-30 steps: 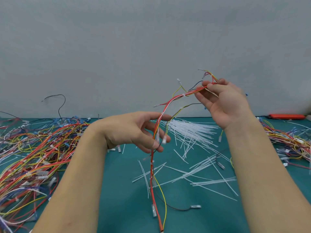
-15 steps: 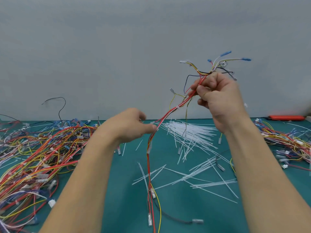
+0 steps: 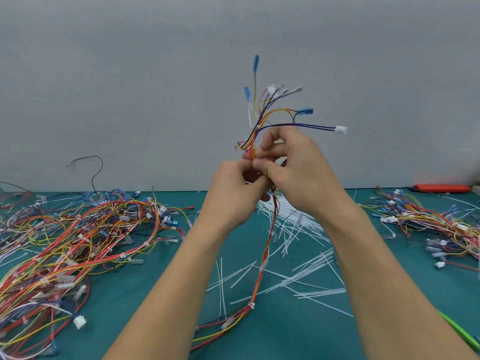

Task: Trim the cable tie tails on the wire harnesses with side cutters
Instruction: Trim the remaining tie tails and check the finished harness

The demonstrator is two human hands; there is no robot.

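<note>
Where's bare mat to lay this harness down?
Freest patch: bare mat between the left harness pile and the left forearm. A smaller strip lies near the front edge, right of the held harness, below the loose cable ties. Crowded: both side piles, including the right pile, and the tie-strewn centre.

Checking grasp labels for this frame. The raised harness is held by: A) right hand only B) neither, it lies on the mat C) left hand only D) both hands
D: the left hand and the right hand meet at one spot on the harness, fingers pinching the bundle, with its connector ends fanned above and the rest trailing to the green mat.
</note>
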